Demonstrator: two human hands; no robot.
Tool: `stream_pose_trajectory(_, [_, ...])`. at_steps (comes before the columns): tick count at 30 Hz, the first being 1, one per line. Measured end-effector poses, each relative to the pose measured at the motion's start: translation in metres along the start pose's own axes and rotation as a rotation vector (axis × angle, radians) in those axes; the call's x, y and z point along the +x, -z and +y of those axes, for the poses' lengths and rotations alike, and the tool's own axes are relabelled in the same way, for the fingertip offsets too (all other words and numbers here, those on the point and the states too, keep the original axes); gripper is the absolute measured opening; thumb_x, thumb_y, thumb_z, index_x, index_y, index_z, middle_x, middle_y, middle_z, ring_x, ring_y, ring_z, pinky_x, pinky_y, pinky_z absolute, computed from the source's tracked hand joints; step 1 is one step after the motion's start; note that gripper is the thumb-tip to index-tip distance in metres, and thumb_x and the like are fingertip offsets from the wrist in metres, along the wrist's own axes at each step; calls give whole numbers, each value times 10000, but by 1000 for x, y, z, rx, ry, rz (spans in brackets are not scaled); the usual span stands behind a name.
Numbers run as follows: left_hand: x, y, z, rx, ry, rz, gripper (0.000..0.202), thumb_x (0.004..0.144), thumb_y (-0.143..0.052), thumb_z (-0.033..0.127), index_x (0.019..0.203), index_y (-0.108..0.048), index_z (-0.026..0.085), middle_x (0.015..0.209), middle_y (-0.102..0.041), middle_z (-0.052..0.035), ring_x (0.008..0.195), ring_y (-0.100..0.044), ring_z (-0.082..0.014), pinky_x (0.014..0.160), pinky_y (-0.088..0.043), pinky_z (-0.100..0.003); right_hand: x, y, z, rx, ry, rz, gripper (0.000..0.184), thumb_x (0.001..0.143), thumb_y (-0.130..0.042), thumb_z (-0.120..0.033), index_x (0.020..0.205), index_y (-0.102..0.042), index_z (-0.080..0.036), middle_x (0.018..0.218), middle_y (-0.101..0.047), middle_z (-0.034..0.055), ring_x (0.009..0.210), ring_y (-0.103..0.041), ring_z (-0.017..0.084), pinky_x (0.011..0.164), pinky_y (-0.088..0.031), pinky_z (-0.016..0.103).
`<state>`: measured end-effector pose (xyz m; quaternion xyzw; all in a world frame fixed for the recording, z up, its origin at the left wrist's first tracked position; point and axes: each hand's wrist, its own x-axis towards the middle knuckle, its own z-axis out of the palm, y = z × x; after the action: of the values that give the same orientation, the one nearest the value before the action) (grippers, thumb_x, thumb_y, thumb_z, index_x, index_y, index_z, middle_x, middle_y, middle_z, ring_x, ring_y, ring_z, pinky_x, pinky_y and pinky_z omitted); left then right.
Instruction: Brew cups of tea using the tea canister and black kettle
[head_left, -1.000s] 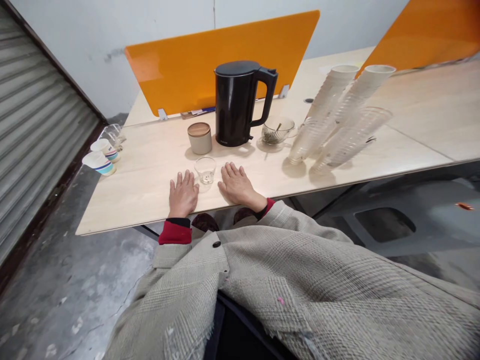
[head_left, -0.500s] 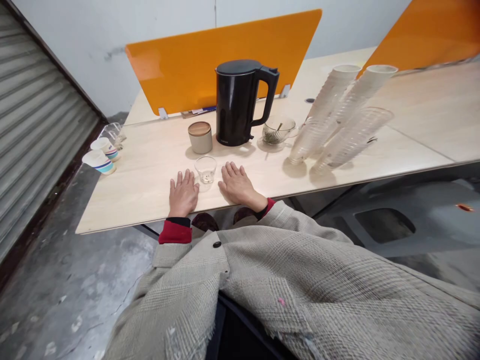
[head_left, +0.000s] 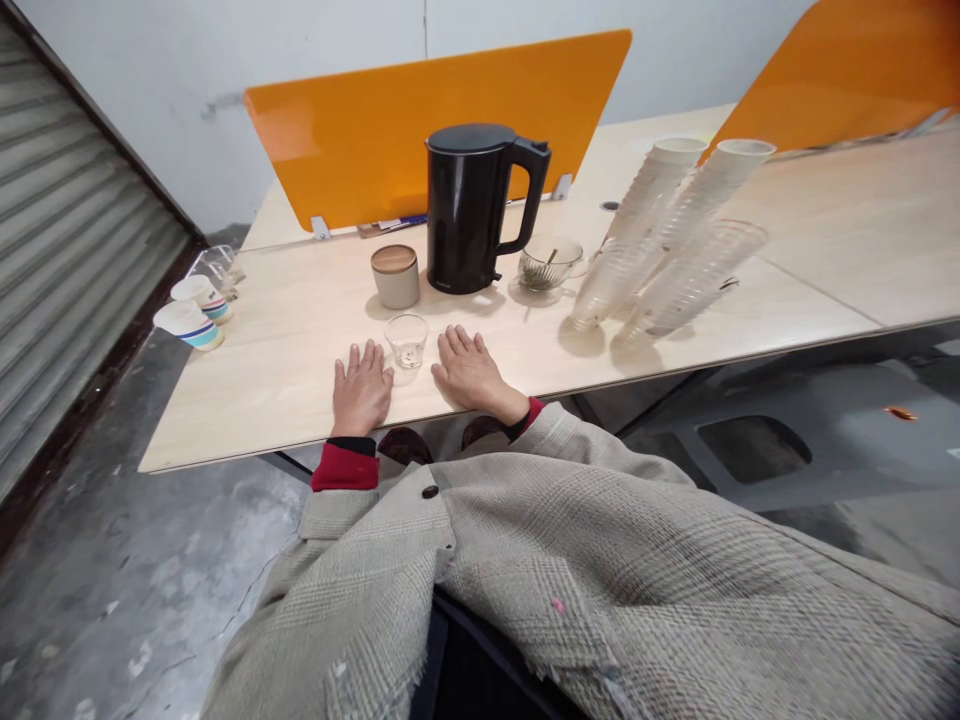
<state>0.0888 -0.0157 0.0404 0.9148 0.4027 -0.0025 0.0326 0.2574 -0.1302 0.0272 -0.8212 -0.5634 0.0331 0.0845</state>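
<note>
My left hand [head_left: 361, 390] lies flat on the wooden table [head_left: 285, 330], palm down, fingers stretched out. My right hand [head_left: 470, 370] lies flat the same way a little to the right. Between them stands a small clear glass [head_left: 406, 340], touched by neither hand. Behind it are a grey jar with a wooden lid [head_left: 396, 276], a black electric kettle [head_left: 469, 208] and a glass cup with a strainer inside [head_left: 549, 265].
Leaning stacks of paper and clear plastic cups [head_left: 660, 240] stand at the right. Two striped paper cups [head_left: 191, 310] and a clear glass [head_left: 221, 268] sit at the table's left end. An orange divider [head_left: 390, 120] stands behind. A roller shutter [head_left: 67, 230] is left.
Both hands stay flat on the table. Only the view has shifted slightly.
</note>
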Motion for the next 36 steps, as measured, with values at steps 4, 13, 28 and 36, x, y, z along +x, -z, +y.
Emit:
stream_pose_trajectory(4, [1,-2,-1,-3,-2,11,672,1100,-203,382,1723,-312,157,1822,-253,-55,1712,-180,-315,1390,-192,-589,1,-1,0,6,1,3,693,1097,-356,-352,1677,-347,27,1795,-253,258,1696,-221,381,1367,-178,599])
stream_pose_trajectory(13, [2,-3,-2,-8,-3,16,666,1103,-208,388,1723,-320,173,1823,-252,-49,1711,-185,-313,1391,-193,-580,0,4,-1,12,-7,-26,701,1096,-357,-351,1687,-330,25,1804,-231,249,1703,-194,380,1374,-157,592])
stream_pose_trajectory(28, [1,-1,-1,-15,-2,11,673,1099,-203,382,1720,-319,151,1823,-249,-50,1711,-183,-318,1392,-185,-587,0,4,-2,9,-8,-30,701,1098,-357,-350,1688,-326,26,1807,-229,244,1703,-193,378,1376,-156,588])
stream_pose_trajectory(36, [0,-2,-1,-28,-2,10,672,1100,-203,388,1722,-318,160,1824,-244,-49,1712,-179,-318,1393,-175,-590,0,3,0,8,-2,-21,696,1095,-360,-348,1683,-336,26,1802,-238,252,1700,-204,380,1371,-161,597])
